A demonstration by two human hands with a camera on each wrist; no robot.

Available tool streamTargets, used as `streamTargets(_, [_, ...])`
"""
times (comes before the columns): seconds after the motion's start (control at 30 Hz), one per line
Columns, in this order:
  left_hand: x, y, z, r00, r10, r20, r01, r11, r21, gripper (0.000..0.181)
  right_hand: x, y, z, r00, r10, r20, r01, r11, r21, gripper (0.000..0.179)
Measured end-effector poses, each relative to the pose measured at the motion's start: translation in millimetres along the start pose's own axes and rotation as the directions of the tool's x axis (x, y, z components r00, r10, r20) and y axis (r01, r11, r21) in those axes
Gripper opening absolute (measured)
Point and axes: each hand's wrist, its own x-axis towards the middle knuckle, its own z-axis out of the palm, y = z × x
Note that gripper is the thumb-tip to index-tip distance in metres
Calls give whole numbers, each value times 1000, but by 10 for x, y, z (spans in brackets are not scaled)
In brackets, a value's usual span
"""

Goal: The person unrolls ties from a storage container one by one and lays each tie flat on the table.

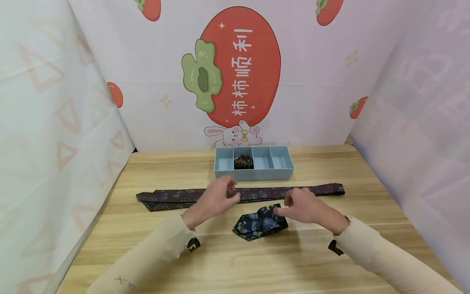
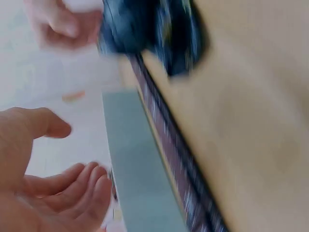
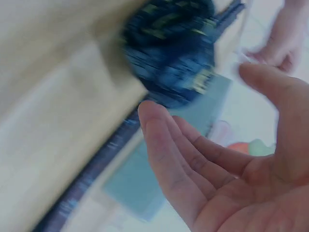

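Note:
A navy necktie (image 1: pixel 260 223) with blue and yellow-green patterns lies folded into a short bundle on the table, its pointed end to the left. Close by its right end is my right hand (image 1: pixel 308 206), thumb and fingers spread apart; whether a fingertip touches the cloth, I cannot tell. My left hand (image 1: pixel 218 196) hovers over a long dark purple floral necktie (image 1: pixel 279 192), its fingers loosely bent with nothing between them. That long tie stretches sideways across the table. In the left wrist view, the folded navy tie (image 2: pixel 140 29) is blurred.
Behind the long tie stands a light blue box (image 1: pixel 253 174) with several compartments. A rolled dark brown patterned necktie (image 1: pixel 243 162) sits in its second compartment from the left. The wooden table (image 1: pixel 176 167) meets a printed cloth backdrop (image 1: pixel 154 122) at the back and sides.

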Motion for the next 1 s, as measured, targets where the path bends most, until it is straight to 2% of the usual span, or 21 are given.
streamTargets(0.07, [-83,51,69,997,-23,80,29,997,-78,34,-10,-49,-95,998,-56,2,56,998,-5,31])
streamTargets(0.17, [-181,88,184,986,-7,164,25,994,-109,33,7,-135,-174,989,-148,18,148,989,16,28])
streamTargets(0.3, [-255,106,332,974,15,226,13,992,-126,32,65,-224,-146,964,-261,49,259,965,50,26])
streamTargets(0.43, [-282,89,473,966,20,259,9,994,-111,32,136,-252,-12,924,-376,73,373,926,54,27])
streamTargets(0.53, [-305,65,564,964,21,264,4,996,-94,32,188,-250,106,897,-439,61,437,899,45,26])
streamTargets(0.63, [-335,48,633,965,24,260,-5,997,-71,33,218,-245,202,883,-467,42,465,884,35,25])
streamTargets(0.77, [-357,26,672,969,65,237,-56,997,-45,33,235,-230,280,877,-480,7,480,877,17,26])
streamTargets(0.83, [-344,-140,803,970,138,198,-139,990,-8,33,240,-219,310,878,-479,-14,479,878,0,27])
streamTargets(0.9, [-347,-172,815,968,173,181,-176,984,-2,33,242,-205,338,879,-476,-37,475,880,-24,28])
streamTargets(1.0, [-352,-197,832,968,180,174,-186,982,17,32,245,-178,387,882,-466,-65,462,884,-66,28])
